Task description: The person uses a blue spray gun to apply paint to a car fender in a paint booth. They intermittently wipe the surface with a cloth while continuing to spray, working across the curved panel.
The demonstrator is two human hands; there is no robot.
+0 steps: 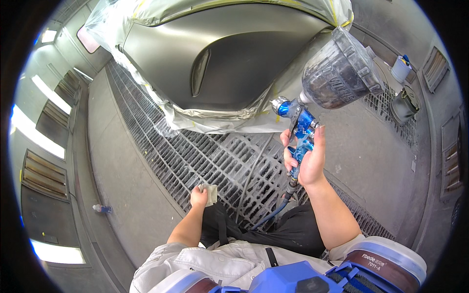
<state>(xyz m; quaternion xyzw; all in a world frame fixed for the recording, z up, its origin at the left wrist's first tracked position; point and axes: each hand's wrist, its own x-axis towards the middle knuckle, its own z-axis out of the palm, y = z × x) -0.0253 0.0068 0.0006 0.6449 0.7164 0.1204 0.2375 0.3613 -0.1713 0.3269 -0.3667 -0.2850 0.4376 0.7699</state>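
Note:
My right hand (308, 156) grips a blue spray gun (300, 119), which carries a large, paint-stained grey cup (342, 73) on top and a hose (276, 212) from its handle. Its silver nozzle is at upper left, in front of a dark matte body panel (244, 58). The panel has a recessed slot and is surrounded by translucent plastic masking (215, 124) and yellow tape. Lower left, my left hand (198, 195) is closed on a pale folded cloth (211, 194), held low over the floor grating.
Metal floor grating (171, 166) runs beneath the panel. At right stand a dark container (404, 106) and a white bucket (400, 71). A small bottle (100, 208) is on the left. Booth walls with lights and vents flank both sides. A blue respirator (288, 278) fills the lower edge.

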